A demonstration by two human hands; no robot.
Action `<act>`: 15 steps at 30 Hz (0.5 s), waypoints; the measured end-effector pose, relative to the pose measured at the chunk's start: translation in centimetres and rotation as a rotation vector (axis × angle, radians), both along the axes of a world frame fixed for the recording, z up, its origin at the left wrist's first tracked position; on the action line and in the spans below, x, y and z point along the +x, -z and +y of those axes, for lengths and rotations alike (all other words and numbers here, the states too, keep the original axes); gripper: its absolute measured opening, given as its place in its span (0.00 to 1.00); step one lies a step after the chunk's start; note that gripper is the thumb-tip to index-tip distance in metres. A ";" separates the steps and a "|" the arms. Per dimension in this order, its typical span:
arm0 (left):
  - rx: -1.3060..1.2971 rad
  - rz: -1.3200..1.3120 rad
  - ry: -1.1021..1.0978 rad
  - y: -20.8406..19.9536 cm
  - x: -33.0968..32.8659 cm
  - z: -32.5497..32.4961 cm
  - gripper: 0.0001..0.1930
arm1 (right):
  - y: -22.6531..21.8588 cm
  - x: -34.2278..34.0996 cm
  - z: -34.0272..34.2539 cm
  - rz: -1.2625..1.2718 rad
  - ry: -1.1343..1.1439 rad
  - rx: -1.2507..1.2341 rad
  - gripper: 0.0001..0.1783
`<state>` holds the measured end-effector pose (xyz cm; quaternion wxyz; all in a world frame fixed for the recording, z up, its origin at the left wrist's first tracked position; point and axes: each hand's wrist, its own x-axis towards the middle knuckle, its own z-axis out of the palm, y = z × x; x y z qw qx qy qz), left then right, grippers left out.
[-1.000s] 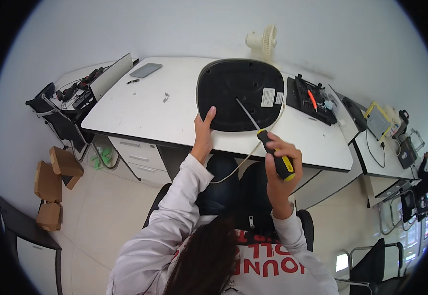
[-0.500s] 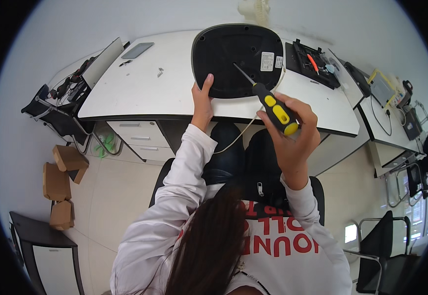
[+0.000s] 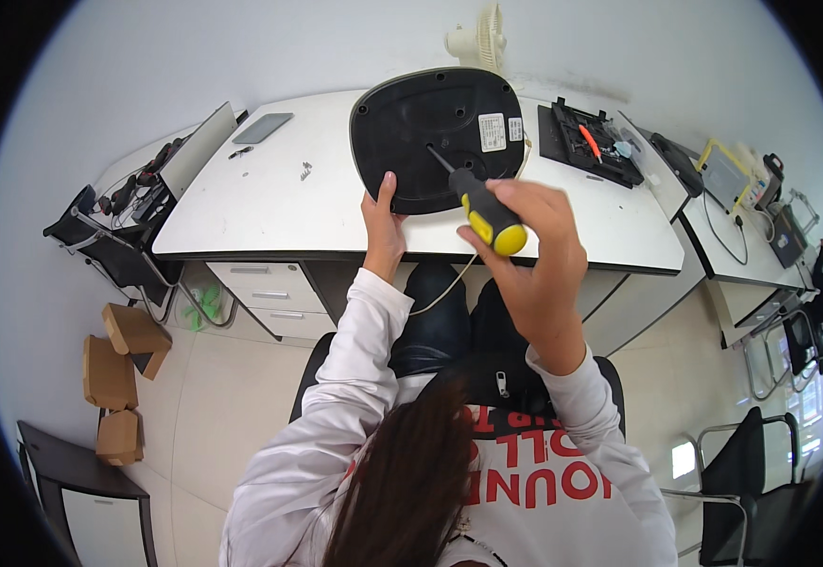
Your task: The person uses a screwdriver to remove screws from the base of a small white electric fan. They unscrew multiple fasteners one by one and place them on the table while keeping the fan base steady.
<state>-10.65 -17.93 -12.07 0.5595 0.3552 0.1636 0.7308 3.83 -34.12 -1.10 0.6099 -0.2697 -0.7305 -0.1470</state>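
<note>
- Right now the right hand (image 3: 539, 255) is wrapped tight around a yellow-and-black screwdriver (image 3: 477, 210), handle buried in the closed fingers, shaft angling up and left.
- Tip lands near the middle of the black appliance base (image 3: 430, 132), lying underside-up on the white desk (image 3: 269, 203).
- Left hand (image 3: 385, 231) presses the base's near edge, thumb up on the black surface, fingers curled loosely, gripping nothing.

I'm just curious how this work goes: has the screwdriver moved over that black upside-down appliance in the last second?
Yes. The screwdriver tip, earlier near the black appliance base's near edge, now sits nearer its middle, left of the white label. The right hand grips it.
</note>
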 end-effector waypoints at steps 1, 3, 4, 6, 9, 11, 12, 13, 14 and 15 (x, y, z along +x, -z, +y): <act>0.006 -0.005 -0.004 0.0 0.0 0.0 0.24 | 0.1 -0.1 0.2 -0.014 -0.031 0.027 0.25; 0.005 -0.006 -0.012 -0.2 0.0 0.0 0.23 | 0.2 -0.2 0.1 -0.048 0.012 0.041 0.25; -0.002 -0.003 -0.016 -0.1 0.0 0.0 0.23 | 0.3 -0.2 0.2 -0.065 0.032 0.048 0.26; -0.021 0.005 -0.022 0.0 -0.1 0.0 0.23 | 0.3 -0.1 0.4 -0.054 0.042 0.053 0.25; -0.029 0.011 -0.030 -0.2 -0.1 -0.2 0.22 | 0.5 -0.1 0.5 -0.027 0.037 0.058 0.23; -0.034 0.014 -0.031 -0.1 -0.1 -0.1 0.21 | 0.3 -0.2 0.4 -0.014 0.031 0.074 0.22; -0.037 0.017 -0.030 0.0 -0.1 -0.1 0.21 | 0.3 -0.2 0.4 -0.007 0.023 0.069 0.22; -0.034 0.011 -0.031 0.0 -0.1 -0.1 0.21 | 0.3 -0.2 0.4 0.000 0.016 0.064 0.21; -0.031 0.005 -0.031 -0.1 -0.1 -0.2 0.21 | 0.3 -0.2 0.4 0.006 0.008 0.059 0.21; -0.027 -0.001 -0.031 -0.1 -0.1 -0.2 0.21 | 0.3 -0.2 0.4 0.005 -0.004 0.043 0.22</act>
